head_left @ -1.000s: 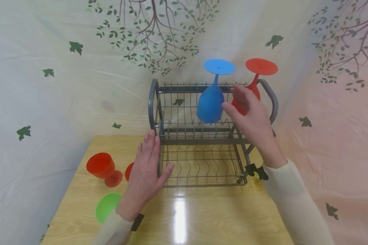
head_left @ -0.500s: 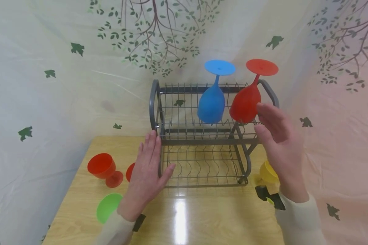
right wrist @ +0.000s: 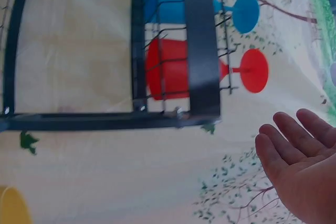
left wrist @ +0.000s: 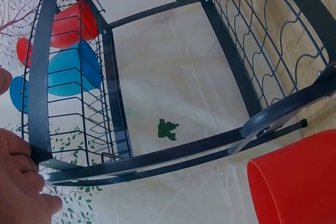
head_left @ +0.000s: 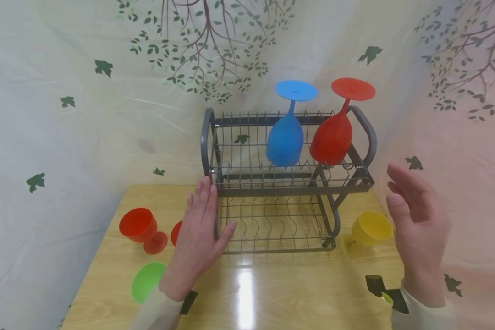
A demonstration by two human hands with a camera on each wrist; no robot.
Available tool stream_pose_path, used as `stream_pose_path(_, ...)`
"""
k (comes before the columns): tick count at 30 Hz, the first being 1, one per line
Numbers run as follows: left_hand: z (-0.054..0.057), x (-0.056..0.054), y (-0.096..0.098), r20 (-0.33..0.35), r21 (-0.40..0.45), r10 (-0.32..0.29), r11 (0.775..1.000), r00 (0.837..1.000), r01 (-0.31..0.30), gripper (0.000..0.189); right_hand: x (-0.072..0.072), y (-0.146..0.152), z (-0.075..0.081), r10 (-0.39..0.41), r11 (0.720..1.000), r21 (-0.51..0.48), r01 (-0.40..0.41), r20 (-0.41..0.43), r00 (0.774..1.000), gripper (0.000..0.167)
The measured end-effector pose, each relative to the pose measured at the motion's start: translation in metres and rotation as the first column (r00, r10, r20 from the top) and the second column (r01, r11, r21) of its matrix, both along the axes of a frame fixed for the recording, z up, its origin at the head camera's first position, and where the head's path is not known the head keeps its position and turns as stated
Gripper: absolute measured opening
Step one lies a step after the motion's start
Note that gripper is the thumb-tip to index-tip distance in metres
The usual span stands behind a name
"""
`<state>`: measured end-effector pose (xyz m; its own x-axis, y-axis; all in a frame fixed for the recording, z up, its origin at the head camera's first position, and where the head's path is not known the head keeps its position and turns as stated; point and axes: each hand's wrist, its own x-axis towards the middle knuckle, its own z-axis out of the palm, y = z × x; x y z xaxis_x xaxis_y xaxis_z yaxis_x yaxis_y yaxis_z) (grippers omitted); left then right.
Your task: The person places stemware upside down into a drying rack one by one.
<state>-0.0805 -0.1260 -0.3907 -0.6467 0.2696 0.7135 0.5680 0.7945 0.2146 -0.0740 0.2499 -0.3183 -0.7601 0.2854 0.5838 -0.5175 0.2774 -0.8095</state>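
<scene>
Got a dark grey metal two-tier wire dish rack [head_left: 272, 191] standing upright. Also spotting a yellow stemmed cup [head_left: 371, 228], mouth-up, just beside its right end.

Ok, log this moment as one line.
left hand: at left end of rack; right hand: empty, apart from rack; blue wineglass, red wineglass: inverted, upper tier; yellow cup: on table

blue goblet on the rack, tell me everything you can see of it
The blue goblet looks like smooth plastic, with a flat round foot, a slim stem and a rounded bowl. It is upside down, foot uppermost and mouth down, among the wires of the upper tier of the dark rack. The red goblet is beside it, with a gap between them. The left hand and right hand are both clear of it.
</scene>
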Motion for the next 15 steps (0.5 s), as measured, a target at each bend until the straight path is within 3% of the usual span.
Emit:
stream_pose_path(5,0.0,0.0,0.001,0.02,-0.007,0.012,1.0,1.0,-0.012,0.081,0.008,0.019,-0.017,-0.164,0.974,0.175,0.146,0.098,0.981,0.038)
stream_pose_path(10,0.0,-0.001,0.002,0.018,-0.012,0.015,1.0,1.0,-0.014,0.08,0.013,0.036,-0.039,-0.21,0.957,0.242,0.159,0.201,0.957,0.04)
stream_pose_path(15,-0.001,-0.001,0.0,0.008,-0.007,0.018,1.0,1.0,-0.018,0.079,0.015,0.053,-0.061,-0.26,0.933,0.329,0.146,0.337,0.905,0.049)
